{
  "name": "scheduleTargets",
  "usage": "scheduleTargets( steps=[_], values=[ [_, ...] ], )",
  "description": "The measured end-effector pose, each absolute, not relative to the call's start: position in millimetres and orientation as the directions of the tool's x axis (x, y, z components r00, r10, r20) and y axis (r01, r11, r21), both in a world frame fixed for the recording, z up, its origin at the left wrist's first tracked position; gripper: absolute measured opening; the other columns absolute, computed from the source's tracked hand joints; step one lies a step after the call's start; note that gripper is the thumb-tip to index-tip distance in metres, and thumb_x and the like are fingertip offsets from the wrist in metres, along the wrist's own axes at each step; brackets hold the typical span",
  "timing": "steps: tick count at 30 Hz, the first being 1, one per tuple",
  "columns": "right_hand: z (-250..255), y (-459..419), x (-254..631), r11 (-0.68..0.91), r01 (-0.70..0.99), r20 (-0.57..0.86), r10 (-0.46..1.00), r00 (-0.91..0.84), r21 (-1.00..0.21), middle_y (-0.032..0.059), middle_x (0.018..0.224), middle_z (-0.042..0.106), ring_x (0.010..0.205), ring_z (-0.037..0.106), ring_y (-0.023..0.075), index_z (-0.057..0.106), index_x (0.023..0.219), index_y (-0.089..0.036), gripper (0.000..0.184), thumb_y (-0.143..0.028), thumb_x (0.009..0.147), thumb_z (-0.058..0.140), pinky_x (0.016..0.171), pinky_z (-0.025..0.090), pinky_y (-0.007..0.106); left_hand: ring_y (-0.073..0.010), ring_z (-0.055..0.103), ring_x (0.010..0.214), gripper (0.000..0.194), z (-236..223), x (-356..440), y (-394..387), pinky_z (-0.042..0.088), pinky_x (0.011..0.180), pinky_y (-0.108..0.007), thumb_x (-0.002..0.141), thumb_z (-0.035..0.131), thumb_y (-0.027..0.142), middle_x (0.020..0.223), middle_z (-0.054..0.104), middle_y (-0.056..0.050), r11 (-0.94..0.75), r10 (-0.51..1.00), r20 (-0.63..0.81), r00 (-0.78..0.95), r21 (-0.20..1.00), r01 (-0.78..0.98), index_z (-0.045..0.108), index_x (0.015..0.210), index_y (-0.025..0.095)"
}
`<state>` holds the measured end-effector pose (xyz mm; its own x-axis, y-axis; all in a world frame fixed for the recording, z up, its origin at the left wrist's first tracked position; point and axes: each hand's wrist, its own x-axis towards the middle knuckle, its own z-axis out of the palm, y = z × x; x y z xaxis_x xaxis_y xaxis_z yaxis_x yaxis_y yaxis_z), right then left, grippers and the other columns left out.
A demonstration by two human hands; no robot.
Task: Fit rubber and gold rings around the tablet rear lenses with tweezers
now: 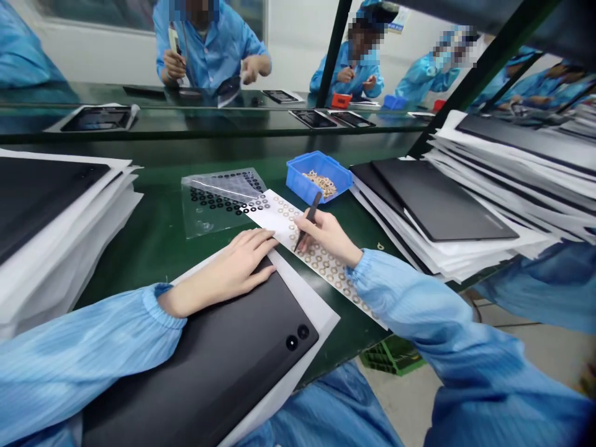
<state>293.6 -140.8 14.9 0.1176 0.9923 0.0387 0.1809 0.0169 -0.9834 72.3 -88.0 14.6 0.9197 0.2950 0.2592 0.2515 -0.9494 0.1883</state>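
My left hand (237, 264) lies flat on a black tablet (205, 366), its fingertips reaching the tablet's far edge. The tablet sits on a white sheet (310, 307) and has a pair of round camera openings (297, 337) near one corner. My right hand (328, 236) pinches dark tweezers (310, 217), their tip down on a white backing strip of small tan ring stickers (316, 254). That strip runs under my right wrist, next to my left fingers. A clear sheet of black ring stickers (218, 202) lies just beyond it.
A blue plastic bin (321, 177) of tan rings stands on the green workbench (158, 248). Stacks of black tablets with white sheets (442, 211) rise right, and another stack (51, 223) left. Beyond a glass divider (186, 118), several co-workers in blue work.
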Motion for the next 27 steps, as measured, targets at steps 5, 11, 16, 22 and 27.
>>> scheduleTargets(
  steps=[5,11,16,22,27],
  values=[
    [6.1,-142.5,289.3,0.069,0.33,0.139,0.971,0.192,-0.941,-0.0028,0.046,0.054,0.036,0.052,0.0109,0.045,0.061,-0.02,0.046,-0.06,0.084,0.048,0.036,0.04,0.021,-0.0292,0.057,0.1,0.046,18.8,41.4,-81.9,0.047,0.085,-0.043,0.091,0.042,0.048,0.111,0.056,-0.014,-0.714,0.698,0.153,0.7,0.224,0.663,0.048,0.119,0.011],
    [18.1,-150.6,283.7,0.206,0.719,0.294,0.956,-0.002,-0.664,-0.0016,0.053,0.048,0.05,0.045,0.0113,0.047,0.055,-0.018,0.039,-0.041,0.087,0.05,0.052,0.034,0.025,-0.0228,0.06,0.07,0.034,20.4,26.0,-80.9,0.042,0.064,-0.033,0.093,0.035,0.045,0.077,0.06,-0.006,-0.624,0.722,-0.07,0.688,0.364,0.691,0.047,0.071,0.021],
    [25.6,-161.1,273.2,0.091,0.647,0.013,0.992,-0.124,-0.757,-0.0009,0.049,0.052,0.049,0.049,0.0122,0.059,0.058,-0.016,0.038,-0.041,0.085,0.052,0.053,0.036,0.025,-0.0198,0.056,0.061,0.033,26.0,33.8,-86.7,0.035,0.059,-0.03,0.095,0.029,0.036,0.066,0.055,-0.002,-0.629,0.719,-0.026,0.695,0.403,0.665,0.037,0.066,0.022],
    [29.6,-169.4,265.0,-0.033,0.632,-0.218,0.952,-0.216,-0.774,-0.0038,0.051,0.052,0.05,0.048,0.011,0.054,0.061,-0.017,0.034,-0.046,0.075,0.065,0.048,0.033,0.022,-0.0176,0.053,0.06,0.041,28.8,37.7,-87.2,0.038,0.058,-0.027,0.095,0.02,0.044,0.064,0.052,0.0,-0.611,0.728,0.02,0.685,0.472,0.636,0.036,0.064,0.022],
    [30.5,-170.2,264.1,0.018,0.53,-0.19,0.923,-0.335,-0.848,-0.005,0.061,0.05,0.058,0.045,0.0101,0.051,0.066,-0.018,0.038,-0.05,0.068,0.072,0.05,0.032,0.021,-0.0198,0.055,0.065,0.047,23.7,39.8,-74.1,0.045,0.061,-0.028,0.088,0.026,0.059,0.066,0.054,0.0,-0.559,0.724,-0.014,0.689,0.572,0.599,0.046,0.068,0.022]
  ],
)
